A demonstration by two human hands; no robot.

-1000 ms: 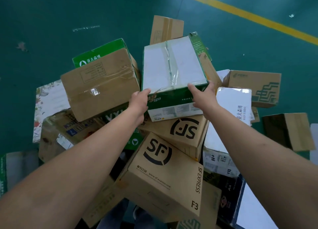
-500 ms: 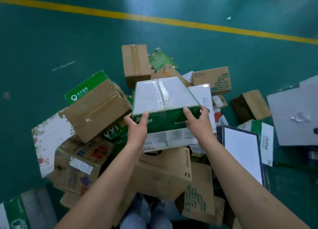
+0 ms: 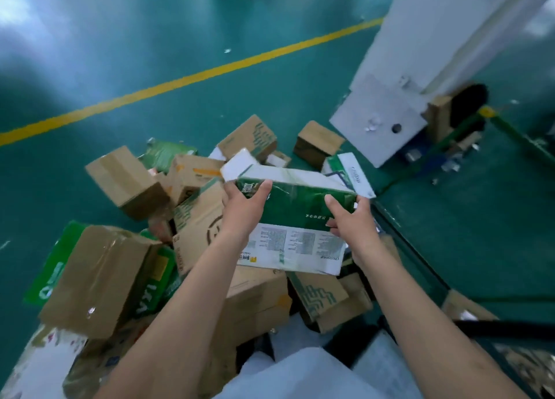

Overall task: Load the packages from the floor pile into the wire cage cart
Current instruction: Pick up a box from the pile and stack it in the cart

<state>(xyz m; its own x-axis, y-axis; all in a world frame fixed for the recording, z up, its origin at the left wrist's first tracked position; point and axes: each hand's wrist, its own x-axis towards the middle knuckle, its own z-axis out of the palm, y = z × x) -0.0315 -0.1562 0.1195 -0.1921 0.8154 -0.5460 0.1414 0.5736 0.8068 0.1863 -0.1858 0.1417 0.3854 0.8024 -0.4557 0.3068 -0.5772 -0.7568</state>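
Both hands have the green and white box [image 3: 295,209] up off the pile [image 3: 192,248]: left hand [image 3: 244,208] and right hand [image 3: 353,221] gripping its ends, long axis running left-right (printed side facing me).

Both hands [image 3: 295,215] grip a green-and-white box [image 3: 295,208] — above the cardboard pile [image 3: 207,227].
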